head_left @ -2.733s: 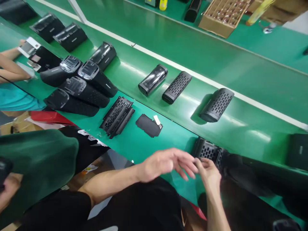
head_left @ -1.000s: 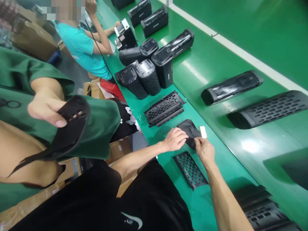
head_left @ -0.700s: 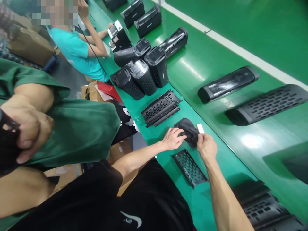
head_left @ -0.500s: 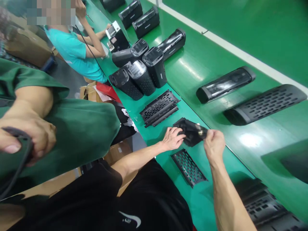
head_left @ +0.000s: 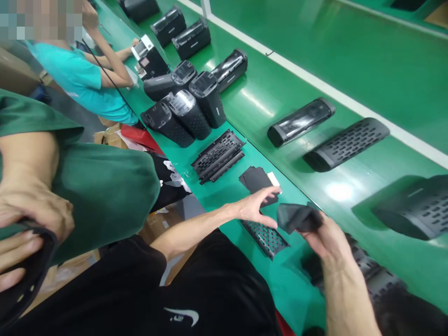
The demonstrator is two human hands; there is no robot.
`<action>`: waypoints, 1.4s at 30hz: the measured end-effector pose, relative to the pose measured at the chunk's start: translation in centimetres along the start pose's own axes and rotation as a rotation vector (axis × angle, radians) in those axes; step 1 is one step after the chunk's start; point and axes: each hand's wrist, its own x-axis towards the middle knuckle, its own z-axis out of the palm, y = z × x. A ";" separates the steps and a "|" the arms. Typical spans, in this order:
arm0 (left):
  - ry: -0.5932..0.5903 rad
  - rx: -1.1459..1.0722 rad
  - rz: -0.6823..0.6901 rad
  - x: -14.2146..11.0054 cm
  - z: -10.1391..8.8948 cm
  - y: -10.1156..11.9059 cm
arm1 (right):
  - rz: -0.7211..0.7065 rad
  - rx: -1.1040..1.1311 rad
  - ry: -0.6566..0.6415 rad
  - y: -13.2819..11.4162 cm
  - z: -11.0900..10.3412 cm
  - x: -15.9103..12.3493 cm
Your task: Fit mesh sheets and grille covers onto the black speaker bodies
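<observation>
your right hand (head_left: 324,233) is holding a curled black sheet (head_left: 297,217) over the surface (head_left: 264,277); pinching too tightly could be creasing it. your left hand (head_left: 255,207), fingers and thumb standing wide apart, is holding nothing; sweeping low could be nudging the perforated panel (head_left: 269,240) or scattering the stacked sheets (head_left: 258,178) beyond.

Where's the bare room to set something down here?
Bare: green surface between the clustered speakers and the glossy speaker; green mat between the single grille and the black clothing. Crowded: around the left hand, close to black sheets and grille, and among the clustered speakers.
</observation>
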 end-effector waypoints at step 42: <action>-0.437 -0.239 -0.296 -2.3 -0.7 3.4 | -0.084 -0.295 0.028 9.5 -2.2 -11.0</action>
